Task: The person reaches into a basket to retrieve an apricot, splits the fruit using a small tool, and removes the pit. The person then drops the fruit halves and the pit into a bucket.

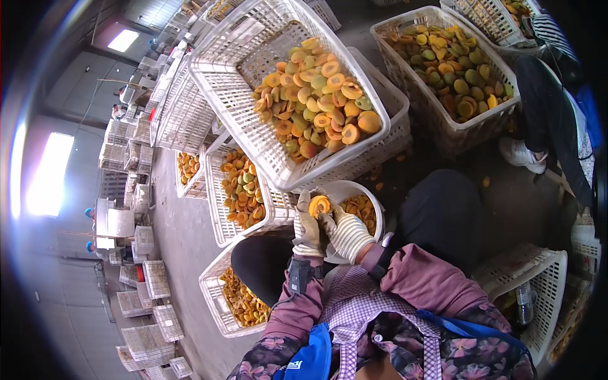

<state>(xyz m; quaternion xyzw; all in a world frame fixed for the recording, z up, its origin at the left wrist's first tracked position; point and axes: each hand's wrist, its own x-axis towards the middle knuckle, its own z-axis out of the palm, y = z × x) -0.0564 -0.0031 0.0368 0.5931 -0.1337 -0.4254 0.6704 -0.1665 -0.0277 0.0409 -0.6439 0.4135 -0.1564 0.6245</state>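
An orange-fleshed peach half (318,206) is held up over the near side of a white bucket. My left hand (306,223), in a striped work glove with a dark, stained palm, closes round it from the left. From the right, my gloved right hand (347,232) has its fingers pressed together against the fruit. Whether a small tool is in those right fingers is hidden. Below them, the white bucket (379,218) contains cut fruit pieces (360,209). Just beyond the hands, a tilted white crate (215,69) holds a heap of peach halves (310,95).
More fruit-filled crates stand at the left, one crate (215,221) near my knee and a lower crate (212,294). Another full crate (443,130) is at the upper right, beside a seated person's leg (551,120). A bottle (524,303) sits by a crate at the right.
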